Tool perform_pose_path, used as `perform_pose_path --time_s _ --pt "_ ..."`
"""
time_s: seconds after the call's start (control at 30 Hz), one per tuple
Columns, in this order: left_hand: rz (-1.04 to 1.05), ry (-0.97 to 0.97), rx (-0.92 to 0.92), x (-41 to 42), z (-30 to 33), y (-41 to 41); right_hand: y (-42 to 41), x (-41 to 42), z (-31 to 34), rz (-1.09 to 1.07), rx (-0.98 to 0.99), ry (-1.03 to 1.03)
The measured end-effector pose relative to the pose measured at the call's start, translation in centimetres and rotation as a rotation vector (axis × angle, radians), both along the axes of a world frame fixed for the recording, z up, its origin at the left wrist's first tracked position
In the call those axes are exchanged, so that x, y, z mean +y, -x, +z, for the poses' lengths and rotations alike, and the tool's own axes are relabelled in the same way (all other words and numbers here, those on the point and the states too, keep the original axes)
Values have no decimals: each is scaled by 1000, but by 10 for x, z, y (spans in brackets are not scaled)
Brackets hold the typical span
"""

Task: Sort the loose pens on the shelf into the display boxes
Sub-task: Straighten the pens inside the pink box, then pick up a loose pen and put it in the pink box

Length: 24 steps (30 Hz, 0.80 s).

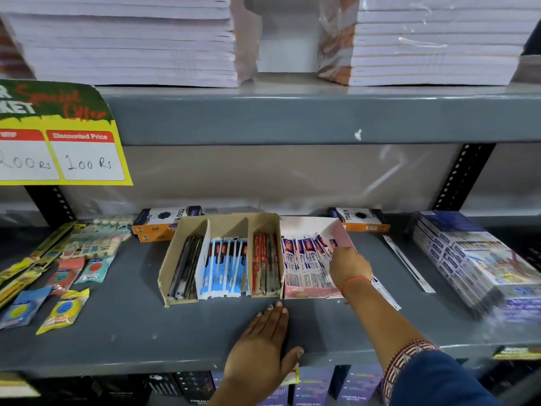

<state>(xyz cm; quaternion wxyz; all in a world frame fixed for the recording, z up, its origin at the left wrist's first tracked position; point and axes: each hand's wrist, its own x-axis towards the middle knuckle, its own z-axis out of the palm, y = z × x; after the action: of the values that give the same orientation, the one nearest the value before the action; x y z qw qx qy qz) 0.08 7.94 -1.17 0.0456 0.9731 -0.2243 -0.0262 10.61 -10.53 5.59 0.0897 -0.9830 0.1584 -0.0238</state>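
Observation:
A brown cardboard display box [175, 260] stands mid-shelf with three compartments: dark pens [186, 266] on the left, blue-and-white packed pens [224, 266] in the middle, red packed pens [265, 265] on the right. Touching its right side is a pink display box [310, 293] filled with white-and-purple pen packets [304, 260]. My right hand [349, 266] reaches into the pink box and rests on those packets, with its fingertips hidden. One loose pen packet [388, 295] lies under my right wrist. Another loose white pen [408, 263] lies further right. My left hand [263, 344] lies flat on the shelf just in front of the boxes.
Eraser and sharpener packets [63, 310] are scattered over the left of the grey shelf [131, 326]. Two orange-and-black boxes [164, 222] stand at the back. A stack of wrapped blue packs [480, 265] fills the right. Notebook stacks sit on the shelf above.

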Motion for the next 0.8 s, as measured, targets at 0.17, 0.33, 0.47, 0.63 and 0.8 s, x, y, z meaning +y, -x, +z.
perform_pose_path --time_s 0.17,0.33,0.47,0.63,0.8 --pt "20 -5 -27 -1 8 4 0 -11 8 22 -76 7" --pt "-12 89 -14 4 -6 -4 7 -16 12 -8 -126 -46" --pt "11 52 -33 3 -13 -8 23 -50 6 -320 -254 -184" --pt "11 14 14 1 -13 -9 37 -72 -18 -339 56 -349" --pt "24 10 38 0 -8 -6 35 -80 -18 -387 -10 -595"
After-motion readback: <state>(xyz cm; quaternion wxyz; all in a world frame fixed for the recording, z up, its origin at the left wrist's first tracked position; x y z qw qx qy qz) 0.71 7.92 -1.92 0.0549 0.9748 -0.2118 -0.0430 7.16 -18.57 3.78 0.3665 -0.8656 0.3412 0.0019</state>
